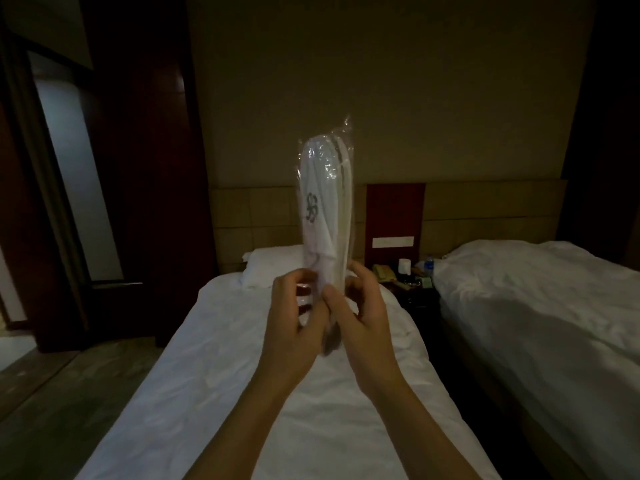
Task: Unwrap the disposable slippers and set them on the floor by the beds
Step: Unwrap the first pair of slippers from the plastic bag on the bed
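A pair of white disposable slippers (323, 199) in a clear plastic wrapper stands upright in front of me, above the left bed (214, 358). A dark logo shows on the upper slipper. My left hand (298, 317) grips the lower end of the packet from the left, fingers curled round the plastic. My right hand (360, 313) pinches the same lower end from the right, its thumb against the wrapper. The wrapper's top is a crinkled sealed tip. The packet's bottom end is hidden between my hands.
A second white bed (540, 306) lies at the right. Between the beds stands a dark nightstand (412, 285) with a phone, a cup and a water bottle. Dark floor (62, 393) runs along the left, beside a wooden door frame (145, 168).
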The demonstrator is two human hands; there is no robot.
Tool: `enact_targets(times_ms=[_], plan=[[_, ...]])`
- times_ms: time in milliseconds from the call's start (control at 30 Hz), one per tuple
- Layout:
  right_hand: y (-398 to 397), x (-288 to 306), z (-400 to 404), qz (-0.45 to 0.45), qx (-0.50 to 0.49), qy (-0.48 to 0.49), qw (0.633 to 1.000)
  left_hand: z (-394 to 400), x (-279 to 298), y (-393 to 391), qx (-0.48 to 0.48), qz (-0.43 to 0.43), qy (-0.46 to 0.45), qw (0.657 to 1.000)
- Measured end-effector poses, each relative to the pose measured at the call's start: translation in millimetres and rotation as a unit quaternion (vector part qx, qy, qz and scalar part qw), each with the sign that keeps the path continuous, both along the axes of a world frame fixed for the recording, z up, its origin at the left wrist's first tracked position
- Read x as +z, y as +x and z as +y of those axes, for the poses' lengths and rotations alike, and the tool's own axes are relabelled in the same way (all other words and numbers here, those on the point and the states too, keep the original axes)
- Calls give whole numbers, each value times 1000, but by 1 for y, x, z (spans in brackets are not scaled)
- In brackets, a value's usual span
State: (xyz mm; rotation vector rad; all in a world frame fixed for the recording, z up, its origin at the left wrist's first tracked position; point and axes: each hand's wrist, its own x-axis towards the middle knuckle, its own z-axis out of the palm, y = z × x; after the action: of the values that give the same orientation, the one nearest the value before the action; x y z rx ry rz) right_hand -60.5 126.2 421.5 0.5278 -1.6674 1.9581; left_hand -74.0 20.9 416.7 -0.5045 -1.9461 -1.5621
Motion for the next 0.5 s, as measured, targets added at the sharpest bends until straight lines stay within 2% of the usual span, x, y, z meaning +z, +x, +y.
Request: enact_targets(times_ms=[67, 200, 300, 367, 433, 500], plan=[[2, -3, -2, 21, -7, 22, 1000, -4, 3, 0, -83, -58, 48, 994], [1, -9, -9, 69, -57, 112, 990, -17, 6, -15, -56, -89, 84, 991], [-4, -16, -9, 84, -118, 194, 970, -26, 2, -23, -77, -122, 119, 982], [-7, -25, -7, 121, -188, 302, 927, -30, 2, -26, -95, -140, 137, 976], [-9, -35, -7, 153, -263, 407, 861, -33, 3, -30, -98, -151, 143, 973], [-12, -38, -10, 161, -303, 462, 818, -35, 5, -33, -93, -155, 144, 973]])
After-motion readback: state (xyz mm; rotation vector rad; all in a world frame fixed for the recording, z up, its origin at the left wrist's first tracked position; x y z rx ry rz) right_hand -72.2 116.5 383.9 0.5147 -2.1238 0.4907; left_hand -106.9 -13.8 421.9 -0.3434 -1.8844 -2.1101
